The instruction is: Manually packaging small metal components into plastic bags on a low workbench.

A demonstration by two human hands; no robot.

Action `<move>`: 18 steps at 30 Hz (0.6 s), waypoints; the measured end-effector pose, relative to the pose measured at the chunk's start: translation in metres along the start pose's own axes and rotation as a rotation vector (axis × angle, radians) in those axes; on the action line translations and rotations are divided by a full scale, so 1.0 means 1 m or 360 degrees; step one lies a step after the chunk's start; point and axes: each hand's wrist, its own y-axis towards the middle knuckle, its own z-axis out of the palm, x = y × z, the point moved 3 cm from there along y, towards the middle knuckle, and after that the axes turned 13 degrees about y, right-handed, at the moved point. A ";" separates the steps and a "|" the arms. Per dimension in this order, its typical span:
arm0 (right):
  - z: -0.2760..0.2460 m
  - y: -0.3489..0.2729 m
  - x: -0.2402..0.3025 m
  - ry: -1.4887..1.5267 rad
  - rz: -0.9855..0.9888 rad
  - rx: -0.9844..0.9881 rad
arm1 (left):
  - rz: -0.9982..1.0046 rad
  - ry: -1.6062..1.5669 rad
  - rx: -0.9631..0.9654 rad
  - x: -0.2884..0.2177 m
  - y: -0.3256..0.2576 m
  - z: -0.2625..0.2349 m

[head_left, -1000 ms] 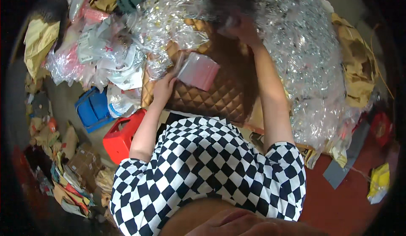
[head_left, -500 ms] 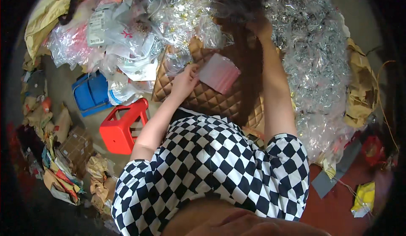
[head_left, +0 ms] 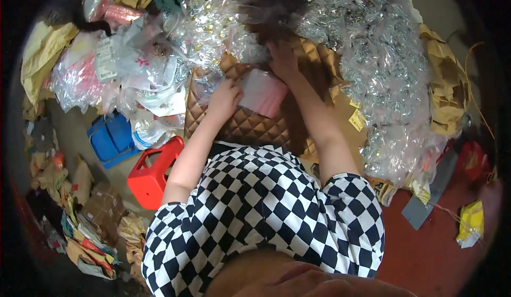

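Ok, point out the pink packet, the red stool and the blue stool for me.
pink packet (head_left: 263, 92), head view, middle of its flat face
red stool (head_left: 151, 174), head view, on its seat top
blue stool (head_left: 110, 139), head view, on its seat top

Right hand (head_left: 282, 57) fingers hidden under clear plastic bags (head_left: 372, 57)

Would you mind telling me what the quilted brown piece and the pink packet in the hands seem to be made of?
Quilted brown piece: probably faux leather, judging by its stitched diamond pattern and soft sheen. Pink packet: likely thin plastic film, translucent and glossy, held by the left hand and right hand.
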 end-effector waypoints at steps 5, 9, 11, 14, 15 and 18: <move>-0.064 -0.018 -0.048 0.0753 -0.0002 -0.0300 | -0.0037 -0.0018 -0.0284 0.004 -0.013 -0.013; -0.136 -0.010 -0.090 0.0685 0.0649 -0.0269 | -0.0230 -0.0335 -0.0566 -0.010 -0.020 -0.054; -0.162 0.006 -0.109 0.0162 0.0891 -0.0226 | -0.0352 -0.0520 -0.0596 -0.020 -0.023 -0.077; -0.170 0.014 -0.160 -0.0411 0.0756 -0.0252 | -0.0225 -0.0551 -0.0640 -0.053 -0.011 -0.103; -0.169 0.017 -0.165 -0.0610 0.0504 -0.0342 | -0.0227 -0.0535 -0.0648 -0.054 -0.009 -0.099; -0.189 0.046 -0.165 -0.0695 0.0604 -0.0162 | 0.0117 -0.0243 -0.0565 -0.057 -0.015 -0.091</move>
